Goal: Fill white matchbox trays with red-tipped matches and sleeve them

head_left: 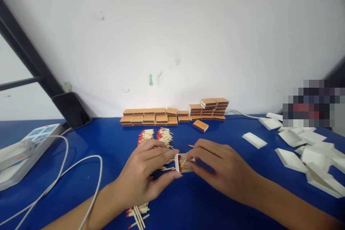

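A small white matchbox tray (176, 163) sits between my hands at the middle of the blue table, with several red-tipped matches (184, 163) inside. My left hand (147, 169) grips the tray's left end between fingers and thumb. At its right end are the bent fingertips of my right hand (219, 165), pinched over the matches; whether they hold one match or several is hidden. Loose matches in piles (164, 136) lie behind and partly under my left hand, and another heap of matches (138, 215) is nearer to me.
Orange matchboxes (149, 118) stand stacked along the wall, with one single matchbox (201, 125) in front. Empty white trays (318, 151) are scattered at the right. On the left are a power strip (45, 133), white cables (99, 172) and a leaning black phone (71, 109).
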`<state>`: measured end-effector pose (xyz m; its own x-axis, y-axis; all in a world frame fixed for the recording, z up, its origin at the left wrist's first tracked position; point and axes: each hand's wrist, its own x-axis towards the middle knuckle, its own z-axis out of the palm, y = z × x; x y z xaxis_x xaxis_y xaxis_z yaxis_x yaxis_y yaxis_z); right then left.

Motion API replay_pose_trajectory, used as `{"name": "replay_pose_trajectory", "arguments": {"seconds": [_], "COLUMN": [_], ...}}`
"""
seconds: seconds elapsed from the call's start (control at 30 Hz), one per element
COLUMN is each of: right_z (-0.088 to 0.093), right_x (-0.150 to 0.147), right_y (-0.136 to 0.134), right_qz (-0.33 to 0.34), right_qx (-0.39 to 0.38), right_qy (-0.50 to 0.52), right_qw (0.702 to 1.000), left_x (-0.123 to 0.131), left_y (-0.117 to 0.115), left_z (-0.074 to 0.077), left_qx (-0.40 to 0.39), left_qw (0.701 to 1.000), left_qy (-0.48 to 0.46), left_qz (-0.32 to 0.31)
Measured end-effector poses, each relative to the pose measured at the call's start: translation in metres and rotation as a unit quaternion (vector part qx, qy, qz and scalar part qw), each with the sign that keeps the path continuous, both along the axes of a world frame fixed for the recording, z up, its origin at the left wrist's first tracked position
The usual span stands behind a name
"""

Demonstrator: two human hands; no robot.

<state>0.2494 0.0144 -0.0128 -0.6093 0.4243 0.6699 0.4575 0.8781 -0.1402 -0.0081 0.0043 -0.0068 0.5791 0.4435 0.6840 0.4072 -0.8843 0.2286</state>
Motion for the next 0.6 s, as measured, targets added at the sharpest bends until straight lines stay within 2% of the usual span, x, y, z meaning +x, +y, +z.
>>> {"name": "replay_pose_trajectory", "arguments": {"seconds": [0.2, 0.6], "right_z": [-0.0019, -0.0023], "right_x": [-0.0024, -0.0064], "right_y": [-0.0021, -0.0012], "right_qz": [0.016, -0.004], "right_qx": [0.014, -0.013], "right_qy": [-0.021, 0.024], "right_qw": [1.000, 1.000], "left_x": [0.0003, 0.0003], "left_y": [0.0008, -0.0006], "left_z": [-0.0015, 0.0000], "left_qx": [-0.010, -0.018], "left_qw": [1.000, 1.000], "left_qy": [0.002, 0.003], "left_qz": [-0.001, 0.002]}}
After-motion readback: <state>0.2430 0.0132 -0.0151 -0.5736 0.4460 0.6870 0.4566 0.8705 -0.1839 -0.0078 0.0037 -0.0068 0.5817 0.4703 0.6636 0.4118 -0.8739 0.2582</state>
